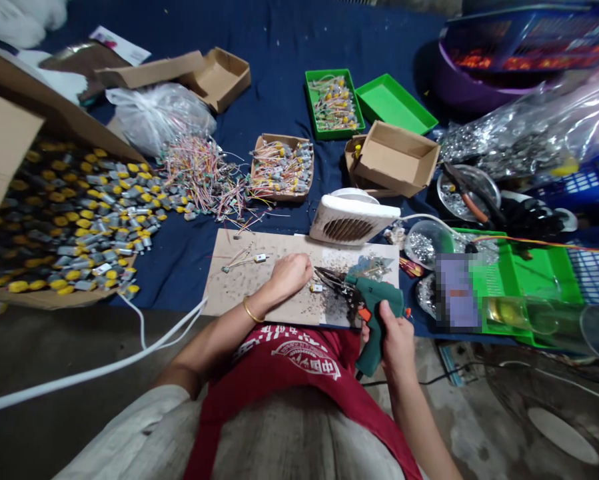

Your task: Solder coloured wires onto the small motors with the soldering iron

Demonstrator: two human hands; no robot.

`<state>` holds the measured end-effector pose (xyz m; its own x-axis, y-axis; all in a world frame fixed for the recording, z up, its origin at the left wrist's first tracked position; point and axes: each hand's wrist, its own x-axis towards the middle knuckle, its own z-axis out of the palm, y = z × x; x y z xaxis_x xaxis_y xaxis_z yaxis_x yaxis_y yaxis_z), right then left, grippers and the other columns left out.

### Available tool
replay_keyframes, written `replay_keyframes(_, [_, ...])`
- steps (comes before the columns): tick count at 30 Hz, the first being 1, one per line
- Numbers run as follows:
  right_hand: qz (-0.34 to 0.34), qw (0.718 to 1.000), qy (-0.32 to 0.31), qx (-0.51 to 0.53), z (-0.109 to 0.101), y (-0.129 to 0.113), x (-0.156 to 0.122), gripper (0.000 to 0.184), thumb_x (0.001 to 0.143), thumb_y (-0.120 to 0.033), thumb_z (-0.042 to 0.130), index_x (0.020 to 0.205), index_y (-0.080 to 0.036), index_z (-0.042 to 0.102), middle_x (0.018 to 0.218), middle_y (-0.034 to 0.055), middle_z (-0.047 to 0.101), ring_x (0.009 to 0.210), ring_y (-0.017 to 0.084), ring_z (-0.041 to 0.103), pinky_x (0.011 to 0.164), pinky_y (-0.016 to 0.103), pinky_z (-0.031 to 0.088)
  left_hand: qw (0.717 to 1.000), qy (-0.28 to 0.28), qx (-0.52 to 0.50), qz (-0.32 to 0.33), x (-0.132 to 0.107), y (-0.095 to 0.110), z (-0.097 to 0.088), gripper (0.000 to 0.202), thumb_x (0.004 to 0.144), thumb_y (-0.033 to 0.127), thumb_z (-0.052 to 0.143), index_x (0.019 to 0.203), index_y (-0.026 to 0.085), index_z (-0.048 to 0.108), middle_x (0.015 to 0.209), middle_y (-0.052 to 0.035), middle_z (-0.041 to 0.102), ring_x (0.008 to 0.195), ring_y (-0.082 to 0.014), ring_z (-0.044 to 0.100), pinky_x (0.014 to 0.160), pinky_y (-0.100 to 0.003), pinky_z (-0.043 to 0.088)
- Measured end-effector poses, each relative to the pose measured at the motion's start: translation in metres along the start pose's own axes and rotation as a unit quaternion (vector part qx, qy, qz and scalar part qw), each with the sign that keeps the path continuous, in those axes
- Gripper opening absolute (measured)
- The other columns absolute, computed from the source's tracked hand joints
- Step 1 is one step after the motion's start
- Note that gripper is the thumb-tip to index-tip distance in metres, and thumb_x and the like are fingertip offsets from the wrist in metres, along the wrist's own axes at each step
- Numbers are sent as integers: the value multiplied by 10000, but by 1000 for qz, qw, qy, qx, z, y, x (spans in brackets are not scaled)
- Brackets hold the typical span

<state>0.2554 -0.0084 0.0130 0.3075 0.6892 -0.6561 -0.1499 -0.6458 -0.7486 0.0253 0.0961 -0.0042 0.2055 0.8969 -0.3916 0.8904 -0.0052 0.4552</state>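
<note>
The right hand (396, 337) grips a green pistol-shaped soldering gun (374, 310); the left hand (290, 273), curled shut, rests on a brown cardboard sheet (239, 290).

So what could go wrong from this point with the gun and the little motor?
1. The green soldering gun, gripped in the right hand, has its tip close beside the left hand, which pins the small motor; a slip could burn the fingers.
2. The tip works just over the cardboard sheet, which is speckled dark there; lingering might scorch it.
</note>
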Motion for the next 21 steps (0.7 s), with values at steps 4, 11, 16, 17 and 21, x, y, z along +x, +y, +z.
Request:
replay_keyframes(4, [-2, 1000, 0, 6, 1, -1, 0, 636, 656, -763, 768, 647, -128, 717, 481, 66, 613, 377, 154, 516, 370, 267, 394, 1000, -1, -3, 2, 0, 0, 0, 246, 926, 186, 492, 935, 164, 736, 997, -113, 773, 955, -251, 716, 861, -341, 528])
replay_keyframes(11, [7, 1000, 4, 19, 4, -3, 1, 650, 605, -773, 793, 624, -128, 709, 474, 61, 608, 371, 146, 510, 363, 260, 397, 1000, -2, -7, 4, 0, -1, 0, 241, 931, 186, 495, 942, 158, 734, 998, -119, 770, 952, -245, 715, 870, -338, 527])
replay_keyframes(16, [5, 1000, -5, 19, 5, -4, 1, 639, 621, -770, 788, 618, -135, 707, 472, 59, 607, 374, 145, 511, 357, 256, 397, 1000, -2, -7, 5, 0, -1, -1, 241, 931, 184, 494, 931, 161, 733, 998, -120, 770, 953, -253, 715, 863, -341, 525])
replay_keyframes(17, [4, 1000, -7, 17, 5, -4, 1, 639, 629, -770, 783, 618, -135, 707, 471, 60, 606, 375, 146, 511, 357, 256, 398, 1000, -2, -6, 5, 0, -1, -1, 240, 932, 185, 494, 933, 162, 733, 1000, -119, 770, 954, -253, 715, 863, -341, 524])
replay_keyframes(21, [0, 1000, -11, 2, 4, -2, 1, 633, 662, -756, 772, 644, -126, 715, 471, 60, 605, 368, 142, 508, 355, 251, 399, 1000, -5, -7, 3, 0, 0, -1, 238, 935, 185, 498, 945, 161, 735, 1009, -122, 769, 962, -253, 713, 878, -345, 523])
